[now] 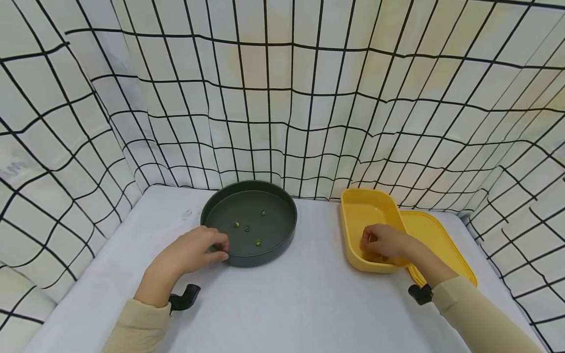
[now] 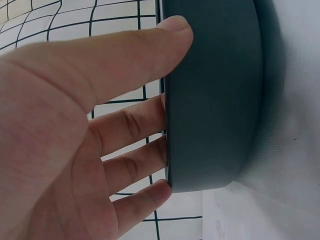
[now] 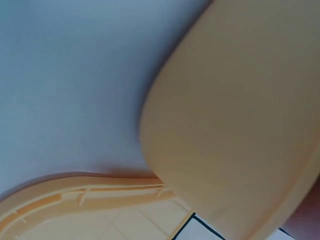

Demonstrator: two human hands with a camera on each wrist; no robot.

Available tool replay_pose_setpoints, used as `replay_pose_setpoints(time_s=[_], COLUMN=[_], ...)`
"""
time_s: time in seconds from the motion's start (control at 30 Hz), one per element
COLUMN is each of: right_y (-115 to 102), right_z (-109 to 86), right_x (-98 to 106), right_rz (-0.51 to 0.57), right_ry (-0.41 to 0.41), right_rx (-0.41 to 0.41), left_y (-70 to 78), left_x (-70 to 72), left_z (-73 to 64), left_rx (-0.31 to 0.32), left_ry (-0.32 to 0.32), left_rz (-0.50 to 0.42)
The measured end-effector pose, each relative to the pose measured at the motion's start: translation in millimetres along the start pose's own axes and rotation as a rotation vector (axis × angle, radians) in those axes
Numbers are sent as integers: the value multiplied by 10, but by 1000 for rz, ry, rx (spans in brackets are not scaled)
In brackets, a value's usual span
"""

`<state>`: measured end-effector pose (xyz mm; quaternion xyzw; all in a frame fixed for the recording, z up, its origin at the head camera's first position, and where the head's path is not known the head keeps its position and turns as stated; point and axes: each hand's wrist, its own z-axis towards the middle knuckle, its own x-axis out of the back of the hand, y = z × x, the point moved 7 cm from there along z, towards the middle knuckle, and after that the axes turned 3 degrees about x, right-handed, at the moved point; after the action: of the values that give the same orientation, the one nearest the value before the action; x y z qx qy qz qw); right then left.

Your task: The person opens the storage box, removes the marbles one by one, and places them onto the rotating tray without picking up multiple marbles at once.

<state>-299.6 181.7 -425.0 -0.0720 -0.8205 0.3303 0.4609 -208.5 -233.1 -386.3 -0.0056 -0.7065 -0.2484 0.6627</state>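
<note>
Dark round pan is at L hand, near-left rim between its thumb and fingers. L fingers = pinching the rim: thumb on outer wall, fingers over to the inner side. Pan sits on white table. 4 small green bits on pan floor, all to R of L fingertips — one roughly level w/ them, other 3 farther out; all clear of the fingers & of each other.

Yellow container is around the R fingers: R hand reaches in over its R side, fingers bent & pointing down, near the end closest to the person. Can't tell if R fingers hold anything — tips hidden in head view, R wrist cam shows mostly container's outer wall. Yellow lid lies to R of R fingers, just beside container, partly under the R forearm in head view.

Black wrist pieces sit behind the fingers, one per arm, nearer the person; tan sleeves past those. White sheet w/ black grid stands beyond both hands' fingertips, also out to L & R.
</note>
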Motion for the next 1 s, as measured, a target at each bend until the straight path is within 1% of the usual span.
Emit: replay_pose_setpoints(time_s=[0.17, 0.27, 0.4, 0.57, 0.73, 0.9, 1.0], right_y=[-35, -77, -145, -230, -374, -564, -672], right_z=[7, 12, 31, 87, 121, 139, 166], right_x=[131, 216, 301, 324, 288, 224, 174], right_rz=[32, 97, 236, 407, 541, 635, 672], right_ry=[56, 101, 153, 190, 191, 149, 119], right_rx=[46, 98, 146, 148, 163, 211, 230], left_y=[14, 17, 21, 25, 21, 24, 27], left_x=[1, 0, 3, 1, -4, -5, -2], left_z=[6, 4, 0, -5, -6, -7, -4], left_rx=[1, 5, 6, 10, 20, 27, 25], left_ry=[-3, -8, -8, -6, -10, -15, -13], left_rz=[-5, -4, 2, 5, 1, -1, -3])
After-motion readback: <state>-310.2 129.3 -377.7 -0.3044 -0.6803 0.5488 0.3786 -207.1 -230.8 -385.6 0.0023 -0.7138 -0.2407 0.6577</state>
